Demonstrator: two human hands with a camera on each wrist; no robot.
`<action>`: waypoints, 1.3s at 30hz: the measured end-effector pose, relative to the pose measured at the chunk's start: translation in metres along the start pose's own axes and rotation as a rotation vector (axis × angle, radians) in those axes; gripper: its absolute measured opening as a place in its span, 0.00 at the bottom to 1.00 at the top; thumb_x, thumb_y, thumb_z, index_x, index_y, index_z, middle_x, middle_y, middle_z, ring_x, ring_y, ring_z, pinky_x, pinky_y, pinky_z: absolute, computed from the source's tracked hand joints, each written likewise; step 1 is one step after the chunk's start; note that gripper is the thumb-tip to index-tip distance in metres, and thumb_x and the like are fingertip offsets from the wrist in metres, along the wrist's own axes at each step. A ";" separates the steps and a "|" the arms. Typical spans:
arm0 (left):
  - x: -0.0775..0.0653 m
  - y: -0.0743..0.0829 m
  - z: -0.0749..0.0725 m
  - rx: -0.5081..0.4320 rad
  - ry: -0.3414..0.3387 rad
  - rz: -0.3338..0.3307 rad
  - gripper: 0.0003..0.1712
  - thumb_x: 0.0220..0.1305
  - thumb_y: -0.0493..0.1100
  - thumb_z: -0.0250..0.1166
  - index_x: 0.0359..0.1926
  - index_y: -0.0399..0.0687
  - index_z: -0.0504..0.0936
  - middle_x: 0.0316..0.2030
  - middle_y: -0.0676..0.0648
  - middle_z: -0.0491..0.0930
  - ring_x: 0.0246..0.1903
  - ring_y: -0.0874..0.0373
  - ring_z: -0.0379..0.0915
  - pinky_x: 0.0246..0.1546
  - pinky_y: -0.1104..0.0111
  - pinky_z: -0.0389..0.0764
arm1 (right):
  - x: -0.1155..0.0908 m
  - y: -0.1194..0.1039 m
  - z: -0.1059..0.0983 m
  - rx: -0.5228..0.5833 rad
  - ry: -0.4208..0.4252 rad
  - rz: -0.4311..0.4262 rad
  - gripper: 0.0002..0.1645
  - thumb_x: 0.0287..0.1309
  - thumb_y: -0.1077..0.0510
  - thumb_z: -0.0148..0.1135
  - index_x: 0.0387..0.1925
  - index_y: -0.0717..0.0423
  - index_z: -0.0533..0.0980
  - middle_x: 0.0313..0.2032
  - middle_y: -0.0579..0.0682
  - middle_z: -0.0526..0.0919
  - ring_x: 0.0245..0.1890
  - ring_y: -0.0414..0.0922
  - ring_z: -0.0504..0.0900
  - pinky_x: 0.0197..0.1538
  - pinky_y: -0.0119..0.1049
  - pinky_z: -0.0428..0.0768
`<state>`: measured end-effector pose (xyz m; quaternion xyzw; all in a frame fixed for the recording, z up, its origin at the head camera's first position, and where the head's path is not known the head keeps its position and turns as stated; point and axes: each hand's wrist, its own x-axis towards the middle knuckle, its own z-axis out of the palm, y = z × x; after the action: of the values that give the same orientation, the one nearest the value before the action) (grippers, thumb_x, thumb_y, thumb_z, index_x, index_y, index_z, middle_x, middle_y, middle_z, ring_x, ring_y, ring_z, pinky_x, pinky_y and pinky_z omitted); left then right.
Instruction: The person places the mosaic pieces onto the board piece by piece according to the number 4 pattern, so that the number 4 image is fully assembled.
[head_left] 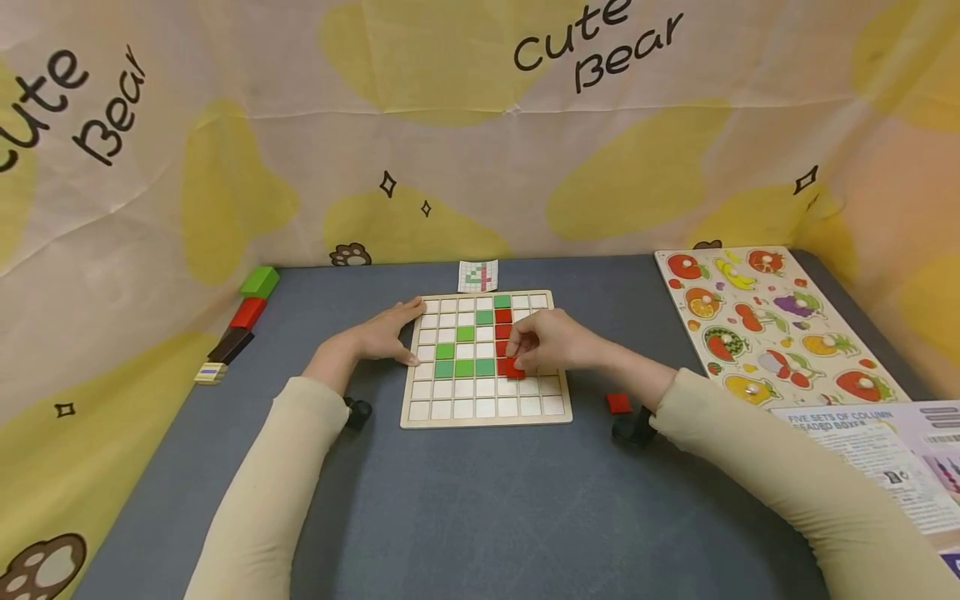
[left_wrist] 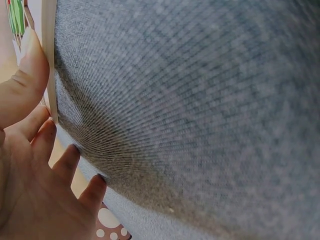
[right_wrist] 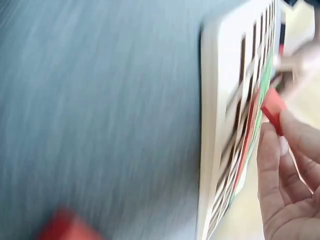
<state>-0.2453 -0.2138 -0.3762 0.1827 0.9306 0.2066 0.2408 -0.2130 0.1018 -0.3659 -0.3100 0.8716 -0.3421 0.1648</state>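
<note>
A wooden grid board (head_left: 486, 423) with white squares lies on the dark table, with green tiles (head_left: 464, 367) set in a stepped shape and a column of red tiles (head_left: 503, 331). My right hand (head_left: 561, 340) pinches a red square tile (right_wrist: 273, 106) between thumb and fingertips, close over the lower end of that red column. With its fingers spread, my left hand (head_left: 377, 334) rests along the board's left edge; the thumb (left_wrist: 35, 70) presses near that edge in the left wrist view. Another red tile (head_left: 618, 403) lies on the table right of the board, below the right wrist.
Behind the board stands a small pattern card (head_left: 477, 276). Green (head_left: 259, 282), red (head_left: 248, 313), black (head_left: 230, 343) and pale (head_left: 211, 372) pieces line the left table edge. To the right lie a fruit puzzle board (head_left: 765, 329) and a printed box (head_left: 862, 467). A patterned cloth hangs behind.
</note>
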 end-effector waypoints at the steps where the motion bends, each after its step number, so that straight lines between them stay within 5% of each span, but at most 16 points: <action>1: 0.000 0.000 0.000 0.002 0.000 0.000 0.60 0.57 0.45 0.72 0.79 0.42 0.42 0.80 0.39 0.35 0.79 0.35 0.28 0.77 0.41 0.40 | 0.001 -0.003 0.004 0.002 -0.002 -0.006 0.04 0.52 0.64 0.70 0.32 0.54 0.84 0.28 0.47 0.87 0.28 0.38 0.82 0.35 0.30 0.80; 9: -0.001 0.003 -0.001 -0.009 0.003 -0.008 0.59 0.57 0.45 0.72 0.79 0.42 0.42 0.80 0.40 0.34 0.79 0.36 0.28 0.77 0.41 0.39 | 0.001 -0.011 0.023 -0.076 0.037 -0.003 0.04 0.47 0.66 0.72 0.25 0.54 0.86 0.25 0.45 0.88 0.28 0.35 0.80 0.35 0.28 0.79; 17: -0.001 0.003 0.000 -0.011 0.001 -0.017 0.59 0.57 0.45 0.72 0.79 0.43 0.43 0.80 0.41 0.35 0.79 0.36 0.27 0.77 0.41 0.39 | -0.005 -0.012 0.026 -0.107 -0.037 -0.061 0.06 0.46 0.64 0.75 0.23 0.49 0.86 0.23 0.42 0.87 0.24 0.32 0.79 0.31 0.26 0.78; 25: -0.002 0.003 0.000 -0.016 0.004 -0.004 0.59 0.57 0.43 0.72 0.79 0.42 0.43 0.80 0.40 0.35 0.78 0.35 0.27 0.77 0.40 0.39 | -0.017 0.004 -0.013 -0.092 -0.074 -0.022 0.06 0.49 0.64 0.72 0.31 0.52 0.85 0.28 0.45 0.86 0.29 0.38 0.80 0.34 0.30 0.78; 34: -0.002 0.001 0.001 -0.022 0.006 -0.004 0.59 0.57 0.43 0.72 0.79 0.42 0.43 0.80 0.40 0.35 0.79 0.35 0.27 0.77 0.40 0.39 | -0.038 0.049 -0.061 -0.129 -0.230 0.096 0.15 0.49 0.65 0.73 0.40 0.53 0.84 0.36 0.52 0.82 0.35 0.41 0.78 0.40 0.33 0.79; 39: -0.002 -0.001 0.001 -0.026 0.006 -0.002 0.59 0.57 0.43 0.72 0.79 0.43 0.43 0.80 0.40 0.35 0.79 0.35 0.27 0.76 0.40 0.39 | -0.053 0.063 -0.074 -0.090 -0.344 0.170 0.23 0.42 0.75 0.69 0.41 0.51 0.83 0.37 0.54 0.77 0.35 0.44 0.75 0.37 0.34 0.76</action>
<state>-0.2435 -0.2151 -0.3764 0.1780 0.9287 0.2192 0.2404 -0.2374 0.2090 -0.3533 -0.2964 0.8681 -0.2296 0.3254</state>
